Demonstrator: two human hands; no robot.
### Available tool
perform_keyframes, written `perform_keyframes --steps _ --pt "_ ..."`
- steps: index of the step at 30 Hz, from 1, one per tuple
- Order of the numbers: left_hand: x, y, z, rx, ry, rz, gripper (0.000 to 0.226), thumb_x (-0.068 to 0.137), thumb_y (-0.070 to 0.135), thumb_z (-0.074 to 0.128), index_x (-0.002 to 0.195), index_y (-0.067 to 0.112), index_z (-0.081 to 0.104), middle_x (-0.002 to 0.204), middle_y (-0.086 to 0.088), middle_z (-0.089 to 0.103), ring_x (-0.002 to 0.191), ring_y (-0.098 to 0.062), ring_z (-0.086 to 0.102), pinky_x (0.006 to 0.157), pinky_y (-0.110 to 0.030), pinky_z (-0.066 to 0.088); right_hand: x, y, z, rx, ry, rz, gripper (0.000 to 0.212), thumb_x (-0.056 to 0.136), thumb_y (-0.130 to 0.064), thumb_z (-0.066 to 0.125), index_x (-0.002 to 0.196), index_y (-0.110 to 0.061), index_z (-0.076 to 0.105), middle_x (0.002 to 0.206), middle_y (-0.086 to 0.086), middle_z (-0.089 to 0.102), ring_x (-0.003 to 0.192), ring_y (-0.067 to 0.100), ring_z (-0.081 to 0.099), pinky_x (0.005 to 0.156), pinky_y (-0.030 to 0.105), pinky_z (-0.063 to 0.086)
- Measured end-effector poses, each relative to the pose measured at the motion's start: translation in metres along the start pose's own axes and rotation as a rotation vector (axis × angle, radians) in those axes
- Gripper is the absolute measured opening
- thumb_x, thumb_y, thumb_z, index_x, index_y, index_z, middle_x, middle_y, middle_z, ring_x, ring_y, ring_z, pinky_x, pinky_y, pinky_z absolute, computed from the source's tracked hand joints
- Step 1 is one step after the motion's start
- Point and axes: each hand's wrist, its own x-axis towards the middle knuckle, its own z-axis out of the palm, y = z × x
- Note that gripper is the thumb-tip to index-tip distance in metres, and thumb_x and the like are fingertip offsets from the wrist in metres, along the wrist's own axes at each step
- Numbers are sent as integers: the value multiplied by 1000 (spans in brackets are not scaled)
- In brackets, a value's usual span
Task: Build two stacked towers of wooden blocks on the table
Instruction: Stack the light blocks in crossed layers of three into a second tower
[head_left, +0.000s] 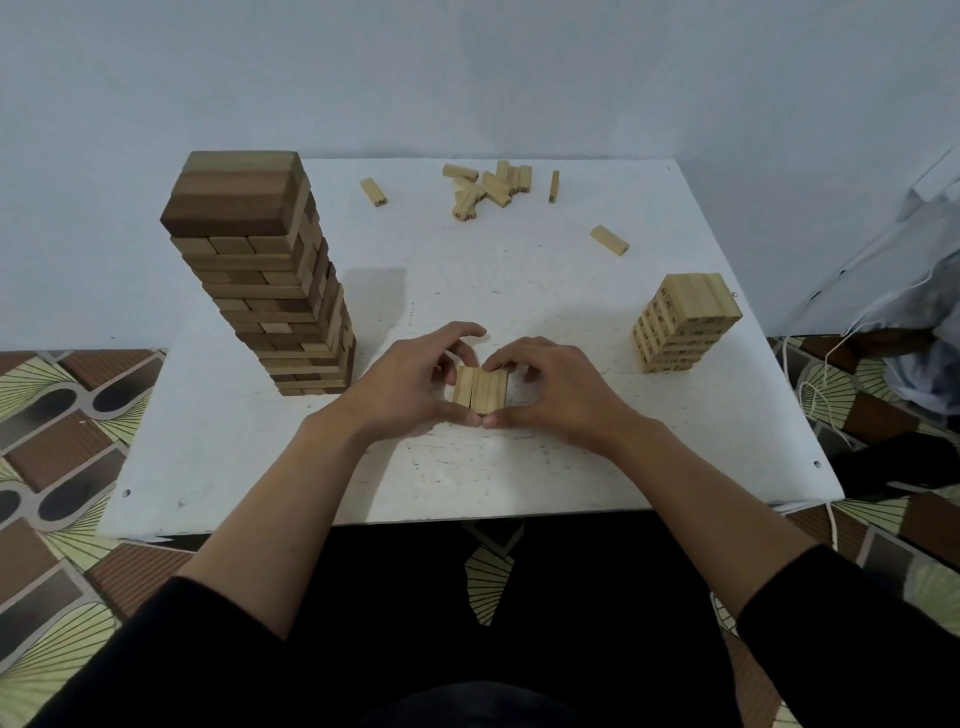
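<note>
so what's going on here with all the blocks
A person is building block towers on a white table. The left hand and right hand pinch a small row of pale blocks between them near the table's middle. A tall tower of darker blocks stands at the left, a short pale tower at the right, and loose blocks lie along the far edge.

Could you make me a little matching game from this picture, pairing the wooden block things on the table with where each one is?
1 tall tower
2 short tower
3 loose pile of blocks
4 row of blocks

A gripped by left hand and right hand
B far edge of the table
C table's left side
D table's right side

Pairs: 1-C, 2-D, 3-B, 4-A
</note>
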Motion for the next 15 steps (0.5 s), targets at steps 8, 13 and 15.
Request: perform_keyframes --steps 8,13,15 --pt "-13 -3 6 37 104 6 90 65 34 95 142 37 49 120 11 56 100 -3 57 96 -28 50 -5 2 2 35 -2 -15 67 67 -41 91 127 -24 66 113 -17 63 108 -3 53 89 16 43" --pt "-27 -1 8 12 157 -14 87 73 37 90 146 37 44 121 10 51 110 -2 56 96 -19 45 -9 5 -2 125 16 9 68 71 -42 89 132 -27 63 117 -17 63 109 -6 55 90 9 43" --pt "-30 1 9 39 196 -13 78 78 35 86 145 34 46 120 10 54 107 -3 57 92 -18 46 -11 7 -6 179 45 11 57 80 -36 84 132 -25 63 119 -14 66 112 2 59 96 20 50"
